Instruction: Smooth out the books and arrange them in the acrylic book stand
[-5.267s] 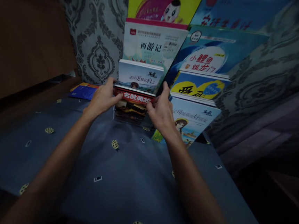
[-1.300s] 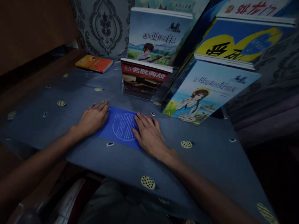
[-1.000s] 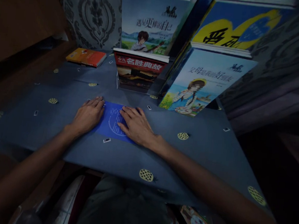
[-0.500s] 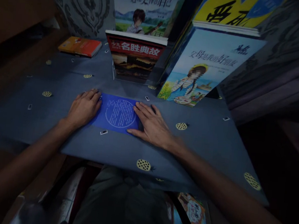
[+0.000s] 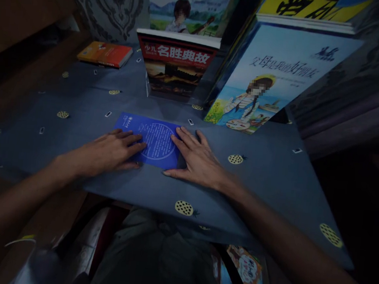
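Note:
A blue sheet of paper (image 5: 159, 141), printed with a white circle full of text, lies flat on the cloth-covered table (image 5: 90, 102). Across its left part rests my left hand (image 5: 117, 150), palm down with fingers stretched toward the circle. My right hand (image 5: 198, 158) lies spread on the sheet's right end, its thumb along the near edge. Neither hand grips anything. Parts of both ends of the sheet are hidden beneath the hands.
Behind the sheet stand a dark red-titled book (image 5: 176, 70) and a light blue book (image 5: 274, 78), with further books behind them. An orange book (image 5: 104, 54) lies at the back left. Below the table's front edge, a colourful packet or book (image 5: 246, 270) is partly visible.
My left hand has moved from the sheet's left end to the right and nearer me, uncovering the upper left corner. My right hand stays on the right end. The view has shifted slightly.

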{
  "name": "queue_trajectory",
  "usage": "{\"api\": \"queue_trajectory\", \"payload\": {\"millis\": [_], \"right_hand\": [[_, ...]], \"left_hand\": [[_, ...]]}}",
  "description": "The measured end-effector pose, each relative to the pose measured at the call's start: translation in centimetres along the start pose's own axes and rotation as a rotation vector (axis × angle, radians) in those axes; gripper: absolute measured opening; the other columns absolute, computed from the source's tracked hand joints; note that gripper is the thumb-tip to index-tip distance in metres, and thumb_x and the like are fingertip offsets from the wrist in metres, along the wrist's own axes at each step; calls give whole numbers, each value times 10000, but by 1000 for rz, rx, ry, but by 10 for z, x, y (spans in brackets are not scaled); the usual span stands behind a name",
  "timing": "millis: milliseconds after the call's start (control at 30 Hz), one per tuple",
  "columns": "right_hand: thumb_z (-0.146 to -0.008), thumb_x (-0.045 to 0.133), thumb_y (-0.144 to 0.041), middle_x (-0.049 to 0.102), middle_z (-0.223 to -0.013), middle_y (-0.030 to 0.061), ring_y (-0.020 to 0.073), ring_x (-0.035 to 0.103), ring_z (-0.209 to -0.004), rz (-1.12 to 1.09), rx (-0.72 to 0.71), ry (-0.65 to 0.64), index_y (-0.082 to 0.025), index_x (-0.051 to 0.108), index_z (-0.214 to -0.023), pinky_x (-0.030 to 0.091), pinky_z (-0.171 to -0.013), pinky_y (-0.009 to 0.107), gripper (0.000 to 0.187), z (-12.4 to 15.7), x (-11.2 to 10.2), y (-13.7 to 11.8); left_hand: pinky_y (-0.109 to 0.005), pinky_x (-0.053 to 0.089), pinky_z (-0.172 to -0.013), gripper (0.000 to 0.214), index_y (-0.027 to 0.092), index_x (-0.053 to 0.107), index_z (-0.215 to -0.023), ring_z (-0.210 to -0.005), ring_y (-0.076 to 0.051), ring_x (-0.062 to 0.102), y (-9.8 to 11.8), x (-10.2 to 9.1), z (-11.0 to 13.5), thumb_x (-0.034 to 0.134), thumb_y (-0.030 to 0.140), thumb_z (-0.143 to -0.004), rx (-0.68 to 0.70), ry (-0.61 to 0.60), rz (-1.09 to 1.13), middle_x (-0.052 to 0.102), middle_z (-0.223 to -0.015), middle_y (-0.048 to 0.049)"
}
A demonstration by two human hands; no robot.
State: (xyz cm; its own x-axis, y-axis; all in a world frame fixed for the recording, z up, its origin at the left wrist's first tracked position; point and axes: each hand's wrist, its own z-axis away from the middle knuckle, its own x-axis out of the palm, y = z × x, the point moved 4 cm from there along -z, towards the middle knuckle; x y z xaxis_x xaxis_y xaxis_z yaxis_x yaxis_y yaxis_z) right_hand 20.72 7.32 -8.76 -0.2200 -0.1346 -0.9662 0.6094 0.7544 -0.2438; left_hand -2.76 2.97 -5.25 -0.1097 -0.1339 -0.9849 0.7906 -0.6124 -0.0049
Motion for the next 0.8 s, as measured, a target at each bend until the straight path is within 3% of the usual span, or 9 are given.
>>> {"api": "queue_trajectory", "payload": {"millis": [133,233,333,467,600,700,800], "right_hand": [[-853,603,-787,368,-1643,249,419,320,-1544,9,8,17,-121,451,-1554,227,-1228,691,980,2,-2,-3],[-840,623,-787,388,-1636,238,422,326,-1540,-8,3,35,-139,489,-1532,233,-1222,699,958,4,-3,-5],[-797,689,-775,410,-1625,237,441,337,-1530,-34,-19,64,-155,511,-1519,238,-1210,718,968,5,-2,-5],[-846,733,-645,523,-1554,212,417,420,-1488,-94,-45,136,-183,544,-1492,276,-1188,721,816,4,-1,-2],[-974,641,-302,706,-1363,134,331,603,-1340,-215,-87,226,-225,705,-1297,388,-1150,627,339,5,-7,4],[-993,575,-201,797,-1132,90,262,726,-1104,-431,-115,355,-218,760,-1163,541,-981,459,251,8,-23,6],[-967,645,-273,777,-854,26,197,723,-788,-641,-19,542,-223,778,-931,556,-713,313,146,14,-47,5]], "left_hand": [[-469,483,-1095,570,264,441,-1544,-1310,-315,613,-2,-4,-1,564,352,-994,19,-94,10,526,-1559,-142],[-476,462,-1126,605,216,419,-1556,-1428,-329,514,1,-1,3,477,126,-961,28,-102,-29,469,-1602,-163],[-479,441,-1159,655,175,410,-1558,-1497,-328,429,4,2,11,426,37,-918,16,-83,-59,424,-1633,-166],[-411,468,-1143,581,153,464,-1520,-1462,-282,483,5,1,21,425,58,-948,-10,40,-30,517,-1571,-153],[-340,580,-935,409,212,621,-1379,-1132,-222,721,4,-16,29,406,179,-1032,-21,207,96,737,-1292,-96],[-311,584,-831,321,228,726,-1211,-917,-197,758,-3,-43,33,469,330,-1049,-64,314,255,799,-1081,-49],[-281,569,-765,276,225,780,-1045,-810,-180,735,-17,-76,33,609,430,-974,-167,443,487,798,-931,-18]]}}
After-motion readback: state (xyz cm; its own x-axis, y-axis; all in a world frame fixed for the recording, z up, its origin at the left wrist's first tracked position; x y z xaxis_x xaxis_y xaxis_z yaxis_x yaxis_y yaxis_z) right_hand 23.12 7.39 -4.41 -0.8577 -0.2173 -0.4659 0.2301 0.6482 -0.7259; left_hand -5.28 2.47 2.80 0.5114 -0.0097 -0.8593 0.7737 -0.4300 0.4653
